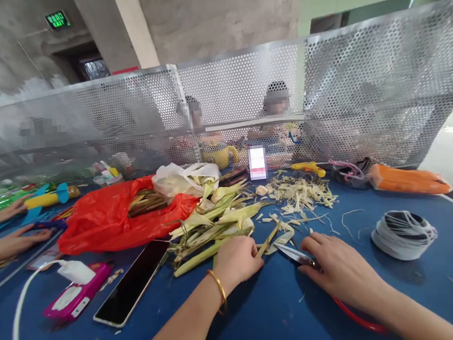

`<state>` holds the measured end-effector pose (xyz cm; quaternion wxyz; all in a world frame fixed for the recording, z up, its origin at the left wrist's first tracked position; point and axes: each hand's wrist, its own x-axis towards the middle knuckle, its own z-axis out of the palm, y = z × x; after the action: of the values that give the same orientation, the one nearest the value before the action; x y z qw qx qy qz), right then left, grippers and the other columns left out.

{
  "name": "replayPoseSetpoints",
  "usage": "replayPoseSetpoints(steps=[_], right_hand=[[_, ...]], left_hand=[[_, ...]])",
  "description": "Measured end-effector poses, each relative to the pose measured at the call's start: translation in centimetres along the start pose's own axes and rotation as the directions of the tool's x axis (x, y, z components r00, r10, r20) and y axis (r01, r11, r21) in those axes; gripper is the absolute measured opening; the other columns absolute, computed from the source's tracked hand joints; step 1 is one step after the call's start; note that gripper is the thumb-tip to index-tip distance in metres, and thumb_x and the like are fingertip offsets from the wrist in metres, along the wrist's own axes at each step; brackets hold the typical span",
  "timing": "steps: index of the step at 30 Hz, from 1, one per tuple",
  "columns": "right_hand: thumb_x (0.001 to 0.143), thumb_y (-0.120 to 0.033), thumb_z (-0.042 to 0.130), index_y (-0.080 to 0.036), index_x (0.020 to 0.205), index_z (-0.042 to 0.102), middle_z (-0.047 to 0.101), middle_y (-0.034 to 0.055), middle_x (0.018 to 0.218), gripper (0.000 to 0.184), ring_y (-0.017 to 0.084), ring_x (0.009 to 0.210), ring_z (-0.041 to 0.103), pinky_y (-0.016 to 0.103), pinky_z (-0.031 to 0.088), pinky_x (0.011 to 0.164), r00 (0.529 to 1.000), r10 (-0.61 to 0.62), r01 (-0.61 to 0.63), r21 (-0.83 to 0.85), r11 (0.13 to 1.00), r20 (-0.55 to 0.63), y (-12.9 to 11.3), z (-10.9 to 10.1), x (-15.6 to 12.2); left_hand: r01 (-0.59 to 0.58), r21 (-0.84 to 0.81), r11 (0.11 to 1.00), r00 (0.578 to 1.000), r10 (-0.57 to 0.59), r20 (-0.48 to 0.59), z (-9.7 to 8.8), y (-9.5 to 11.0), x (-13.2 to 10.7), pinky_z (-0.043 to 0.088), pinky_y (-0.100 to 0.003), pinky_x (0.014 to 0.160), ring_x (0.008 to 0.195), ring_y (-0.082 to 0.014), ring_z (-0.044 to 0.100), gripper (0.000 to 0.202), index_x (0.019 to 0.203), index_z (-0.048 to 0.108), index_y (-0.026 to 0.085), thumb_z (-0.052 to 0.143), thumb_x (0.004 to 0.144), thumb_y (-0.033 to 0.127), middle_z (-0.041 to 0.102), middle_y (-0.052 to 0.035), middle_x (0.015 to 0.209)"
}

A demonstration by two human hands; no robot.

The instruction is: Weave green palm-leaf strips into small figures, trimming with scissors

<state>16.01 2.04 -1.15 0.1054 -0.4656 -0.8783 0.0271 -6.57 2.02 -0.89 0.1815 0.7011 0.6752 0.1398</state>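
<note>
My left hand (239,264), a gold bangle at its wrist, is closed with thumb and fingers together on a dried, pale green and brown corn husk strip (272,237). Scissors (293,254) with red handles are gripped in my right hand (337,264). Their metal blades point left and away from me, with the tips close to the strip; whether they touch it I cannot tell. Just beyond my left hand lies a pile of corn husks (220,228). Finely cut husk scraps (300,190) are heaped further back, right of the pile.
A red plastic bag (101,217), a phone (133,284) and a magenta power strip (77,293) lie to the left. White cord (403,234) and an orange packet (409,179) sit right. A perforated metal screen (241,81) bounds the blue table. A co-worker's hands (9,244) are far left.
</note>
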Motion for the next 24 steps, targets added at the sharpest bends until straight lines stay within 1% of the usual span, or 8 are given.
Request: replayPoseSetpoints(steps=[3,5,9,12,15,17,20,24], right_hand=[[0.083,-0.023,0.056,-0.021,0.083,0.058,0.061,0.0045,0.084,0.003,0.023,0.075,0.056,0.034,0.036,0.067,1.000,-0.020,0.021,-0.054,0.998,0.017,0.6,0.4,0.2],[0.082,-0.024,0.059,-0.022,0.080,0.057,0.061,0.0033,0.081,0.003,0.022,0.074,0.056,0.035,0.036,0.068,0.999,-0.009,0.010,-0.030,1.000,0.041,0.9,0.4,0.4],[0.085,-0.037,0.058,-0.023,0.086,0.061,0.063,0.0033,0.087,0.014,0.022,0.079,0.057,0.034,0.039,0.070,0.997,0.076,-0.077,0.263,0.962,0.014,0.7,0.0,0.3],[0.086,-0.043,0.054,-0.022,0.090,0.063,0.065,0.0025,0.086,0.023,0.019,0.079,0.058,0.029,0.042,0.070,0.986,0.157,-0.150,0.677,0.721,0.052,-0.3,-0.4,0.4],[0.081,-0.044,0.059,-0.018,0.083,0.063,0.065,0.0018,0.079,0.027,0.017,0.075,0.057,0.026,0.043,0.068,0.964,0.243,-0.202,0.897,0.393,0.110,-1.3,-0.1,0.7],[0.077,-0.044,0.064,-0.017,0.073,0.061,0.061,-0.0003,0.069,0.028,0.014,0.066,0.053,0.024,0.041,0.061,0.949,0.279,-0.222,0.938,0.265,0.145,-1.7,0.2,0.8],[0.075,-0.043,0.066,-0.016,0.063,0.058,0.053,-0.0031,0.058,0.031,0.011,0.057,0.046,0.022,0.036,0.054,0.941,0.299,-0.226,0.954,0.199,0.161,-2.0,0.6,0.8],[0.073,-0.041,0.070,-0.015,0.060,0.058,0.050,-0.0038,0.056,0.032,0.009,0.056,0.042,0.022,0.033,0.053,0.937,0.317,-0.218,0.957,0.192,0.150,-1.9,0.5,0.6]], left_hand=[[0.069,-0.161,0.985,0.998,-0.068,0.007,-0.6,-0.4,0.5,0.027,-0.027,0.054,0.059,-0.0170,0.052,0.018,0.055,0.060,0.020,0.070,0.064,0.031,0.060,-0.0014,0.059],[0.079,-0.389,0.918,0.996,-0.089,-0.010,-0.9,-0.3,0.7,0.028,-0.025,0.053,0.055,-0.0140,0.049,0.021,0.057,0.059,0.019,0.070,0.065,0.035,0.056,0.0009,0.056],[0.149,-0.856,0.495,0.989,-0.051,0.142,-0.4,1.1,0.3,0.031,-0.022,0.050,0.049,-0.0092,0.044,0.027,0.069,0.058,0.016,0.072,0.065,0.039,0.055,0.0030,0.058],[0.223,-0.919,0.326,0.974,-0.029,0.226,1.0,2.7,-0.6,0.031,-0.021,0.048,0.047,-0.0081,0.043,0.032,0.067,0.057,0.015,0.077,0.060,0.040,0.053,0.0031,0.055],[0.261,-0.911,0.319,0.963,-0.018,0.269,2.4,4.1,-1.5,0.031,-0.021,0.048,0.048,-0.0077,0.042,0.035,0.063,0.057,0.015,0.081,0.053,0.037,0.053,0.0031,0.054],[0.226,-0.898,0.377,0.970,-0.005,0.242,3.1,4.6,-1.8,0.032,-0.021,0.050,0.050,-0.0074,0.042,0.033,0.062,0.058,0.014,0.083,0.050,0.032,0.054,0.0032,0.055],[0.184,-0.882,0.434,0.973,0.049,0.227,3.5,4.8,-2.0,0.033,-0.021,0.051,0.052,-0.0081,0.044,0.029,0.062,0.059,0.014,0.080,0.053,0.031,0.054,0.0030,0.057],[0.271,-0.881,0.388,0.937,0.105,0.335,3.4,4.4,-2.1,0.035,-0.022,0.050,0.052,-0.0097,0.048,0.029,0.073,0.062,0.014,0.071,0.066,0.040,0.056,0.0020,0.060]])
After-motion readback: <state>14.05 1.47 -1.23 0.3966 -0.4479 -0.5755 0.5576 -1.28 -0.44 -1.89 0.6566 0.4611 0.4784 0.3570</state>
